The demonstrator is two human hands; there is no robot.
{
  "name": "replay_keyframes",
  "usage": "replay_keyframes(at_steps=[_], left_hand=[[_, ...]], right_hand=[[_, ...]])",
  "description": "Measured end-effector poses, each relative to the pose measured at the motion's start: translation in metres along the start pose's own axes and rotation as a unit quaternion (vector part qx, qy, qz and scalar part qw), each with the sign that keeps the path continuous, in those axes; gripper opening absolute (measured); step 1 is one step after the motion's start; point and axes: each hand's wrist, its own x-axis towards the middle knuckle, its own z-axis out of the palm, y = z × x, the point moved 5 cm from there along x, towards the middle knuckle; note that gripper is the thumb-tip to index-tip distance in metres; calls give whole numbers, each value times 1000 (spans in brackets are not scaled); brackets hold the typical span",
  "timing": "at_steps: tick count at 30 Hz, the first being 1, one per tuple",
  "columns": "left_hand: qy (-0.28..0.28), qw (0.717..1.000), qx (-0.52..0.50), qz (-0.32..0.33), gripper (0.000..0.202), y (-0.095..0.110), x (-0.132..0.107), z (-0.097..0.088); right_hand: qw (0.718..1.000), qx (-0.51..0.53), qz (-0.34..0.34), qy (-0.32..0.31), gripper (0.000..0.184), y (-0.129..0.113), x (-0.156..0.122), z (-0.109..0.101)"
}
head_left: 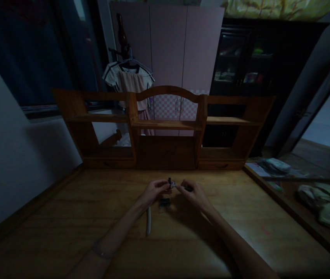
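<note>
My left hand (pixel 154 190) pinches a small black part with shiny metal bits (pixel 170 182) just above the desk. From the other side, my right hand (pixel 193 193) grips a small black-handled tool (pixel 187 188), its thin end pointing at that part. Whether the two touch is too small to make out. Below them on the desk lies a small black piece (pixel 165 202), with something clear and tiny beside it. A short grey cable or tube (pixel 149 223) runs from under my left wrist toward me; its far end is hidden.
The wooden desk (pixel 95 221) has a raised right edge. A wooden shelf unit (pixel 166 124) stands along its back. To the right are plastic-wrapped items (pixel 275 166) and a light cloth (pixel 327 205). Clothes (pixel 131 79) hang before a pink wardrobe (pixel 167 46). The room is dim.
</note>
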Motion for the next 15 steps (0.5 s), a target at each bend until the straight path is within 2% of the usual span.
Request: replay_keyframes(at_steps=[2, 5, 6, 8, 10, 12, 15], left_hand=[[24, 1000, 8, 3, 44, 5, 3, -8], [74, 995, 63, 15, 53, 26, -1, -21], [85, 992, 94, 23, 52, 35, -5, -24], [84, 979, 186, 29, 36, 50, -17, -22], [63, 950, 304, 41, 19, 59, -32, -13], [45, 908, 412, 58, 7, 61, -44, 0], [51, 855, 512, 73, 3, 55, -54, 14]], right_hand=[[999, 31, 9, 10, 42, -1, 2, -3], [995, 90, 23, 38, 44, 0, 6, -13], [993, 108, 26, 49, 44, 1, 7, -17], [987, 142, 39, 66, 45, 5, 9, -24], [980, 175, 60, 73, 45, 10, 10, -29], [972, 207, 78, 83, 46, 16, 10, -33], [961, 241, 88, 107, 46, 23, 9, -36]])
